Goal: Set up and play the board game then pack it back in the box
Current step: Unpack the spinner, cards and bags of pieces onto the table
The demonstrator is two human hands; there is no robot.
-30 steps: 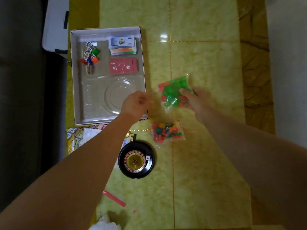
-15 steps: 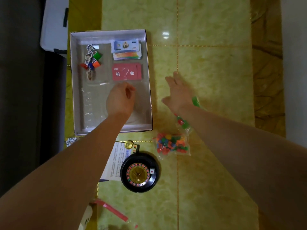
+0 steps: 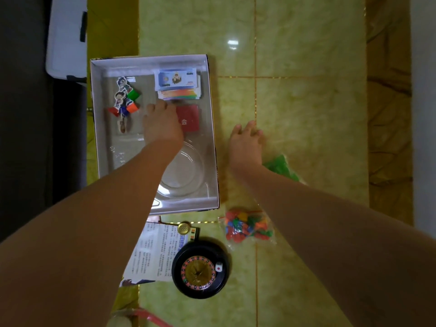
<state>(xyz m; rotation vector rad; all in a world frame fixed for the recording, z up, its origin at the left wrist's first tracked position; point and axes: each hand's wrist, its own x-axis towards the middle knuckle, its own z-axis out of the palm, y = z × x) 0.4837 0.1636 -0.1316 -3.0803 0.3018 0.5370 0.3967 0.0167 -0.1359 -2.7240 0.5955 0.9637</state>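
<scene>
The open game box (image 3: 212, 128) lies on the floor, with a clear plastic insert inside. It holds character pawns on coloured stands (image 3: 123, 102), a stack of play money (image 3: 178, 84) and a red card deck (image 3: 191, 118). My left hand (image 3: 161, 122) reaches into the box and covers the left part of the red deck; its fingers are hidden from view. To the right of the box, my right hand (image 3: 246, 141) rests on the floor with straight fingers and holds nothing. A bag of green pieces (image 3: 280, 168) lies partly under my right forearm.
A bag of mixed coloured pieces (image 3: 247, 226) lies below the box's near right corner. A black roulette wheel (image 3: 200, 270), a gold coin (image 3: 184, 229) and a rules sheet (image 3: 153, 251) sit near me. A white container (image 3: 67, 38) stands at far left.
My left hand moved forward from the round recess onto the red card deck. My right hand stayed flat beside the box, and the view shifted so the box sits lower in frame.
</scene>
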